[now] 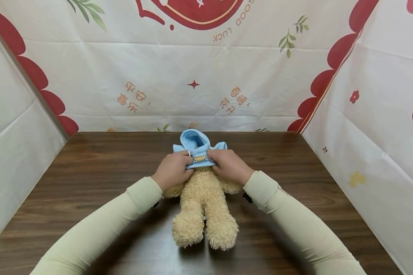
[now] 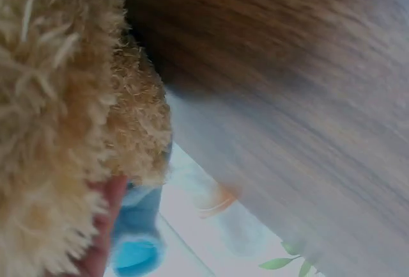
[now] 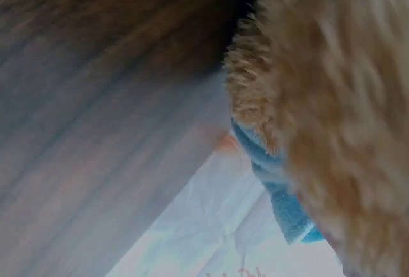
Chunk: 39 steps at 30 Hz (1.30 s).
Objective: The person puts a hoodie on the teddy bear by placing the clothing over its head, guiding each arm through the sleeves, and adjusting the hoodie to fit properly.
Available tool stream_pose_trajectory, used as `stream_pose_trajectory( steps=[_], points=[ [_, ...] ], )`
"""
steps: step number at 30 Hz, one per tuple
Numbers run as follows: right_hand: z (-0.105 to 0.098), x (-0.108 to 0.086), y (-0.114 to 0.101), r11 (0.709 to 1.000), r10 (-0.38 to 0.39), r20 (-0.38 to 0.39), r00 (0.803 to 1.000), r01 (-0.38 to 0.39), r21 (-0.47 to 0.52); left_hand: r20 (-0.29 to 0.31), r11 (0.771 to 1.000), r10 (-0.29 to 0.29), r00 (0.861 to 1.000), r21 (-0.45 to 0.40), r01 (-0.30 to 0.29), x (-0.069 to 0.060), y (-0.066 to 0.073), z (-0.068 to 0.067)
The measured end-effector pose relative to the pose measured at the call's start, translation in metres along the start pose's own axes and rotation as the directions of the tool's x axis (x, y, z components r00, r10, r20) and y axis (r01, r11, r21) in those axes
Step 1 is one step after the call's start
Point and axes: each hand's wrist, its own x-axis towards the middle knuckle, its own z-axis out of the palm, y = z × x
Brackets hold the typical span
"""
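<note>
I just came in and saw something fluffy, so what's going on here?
A person's left hand and right hand hold a small blue hooded top, one on each side. It is at the upper end of a fluffy tan toy, which lies on the brown table. Right now no head shows through the hood.

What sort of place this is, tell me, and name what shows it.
Probably a small cloth-screened booth or work corner, likely indoors: a dark wooden table has white cloth with red patterns behind it and cloth at both sides, and a stuffed toy lies on it.
</note>
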Motion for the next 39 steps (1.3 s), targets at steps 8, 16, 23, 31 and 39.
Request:
stream_pose_trajectory(
  steps=[8, 16, 23, 31, 39],
  points=[
    [0.005, -0.022, -0.005, 0.999, 0.035, 0.013, 0.999, -0.035, -0.011, 0.088, 0.999, 0.004, 0.996, -0.037, 0.0, -0.021, -0.001, 0.001],
    [0.016, -0.045, -0.007, 0.994, 0.059, -0.011, 0.998, -0.06, -0.088, 0.097, 1.0, 0.009, 0.995, -0.031, -0.006, -0.035, -0.002, 0.001],
    [0.024, -0.048, -0.001, 0.995, 0.096, 0.076, 0.992, -0.097, 0.011, 0.106, 0.996, 0.015, 0.994, -0.086, -0.006, -0.037, -0.002, 0.001],
    [0.024, -0.045, 0.0, 0.996, 0.027, 0.089, 0.996, -0.034, 0.083, 0.132, 0.991, 0.064, 0.989, -0.129, -0.047, -0.034, -0.001, 0.008],
    [0.017, -0.048, -0.004, 0.997, -0.005, -0.09, 0.996, -0.002, -0.079, 0.016, 0.997, 0.06, 0.998, 0.046, -0.061, -0.033, 0.006, 0.007]
  ],
)
